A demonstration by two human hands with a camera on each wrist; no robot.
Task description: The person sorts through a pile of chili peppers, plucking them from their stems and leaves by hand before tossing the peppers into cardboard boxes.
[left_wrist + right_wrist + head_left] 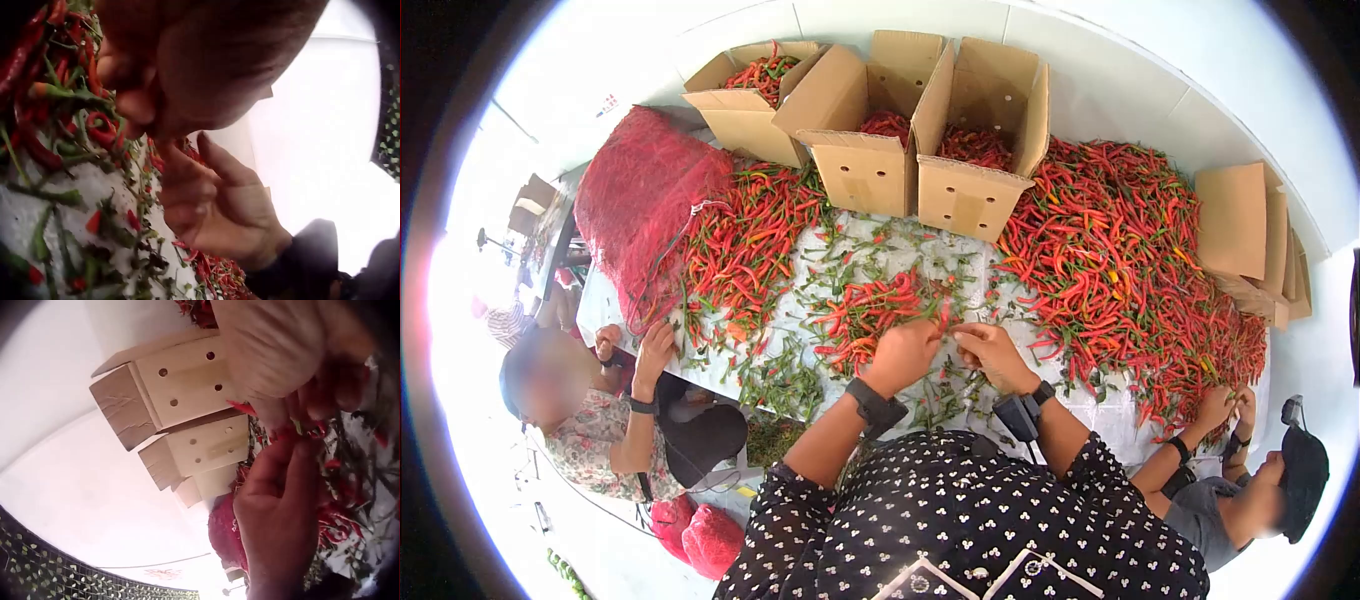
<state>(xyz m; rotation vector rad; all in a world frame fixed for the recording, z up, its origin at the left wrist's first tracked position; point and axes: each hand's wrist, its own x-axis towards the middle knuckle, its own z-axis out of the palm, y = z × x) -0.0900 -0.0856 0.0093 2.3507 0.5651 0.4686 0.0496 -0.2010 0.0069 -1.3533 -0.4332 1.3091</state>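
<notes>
My left hand (905,355) grips a red chili (943,316), whose red end sticks out past the fingers. Close against it on the right, my right hand (997,358) pinches with thumb and forefinger at the chili's green stem (299,427), in the right wrist view. Fingers partly hide the stem and most of the chili. Just beyond the left hand lies a small heap of red chilies (865,315). Loose green stems (785,380) are scattered on the white table cover around both hands, some with red bits on them.
A large chili pile (1100,260) spreads on the right, a smaller one (750,235) on the left beside a red mesh sack (650,190). Cardboard boxes (975,205) stand along the wall. One person (615,430) sits at the left, another (1230,500) at the right.
</notes>
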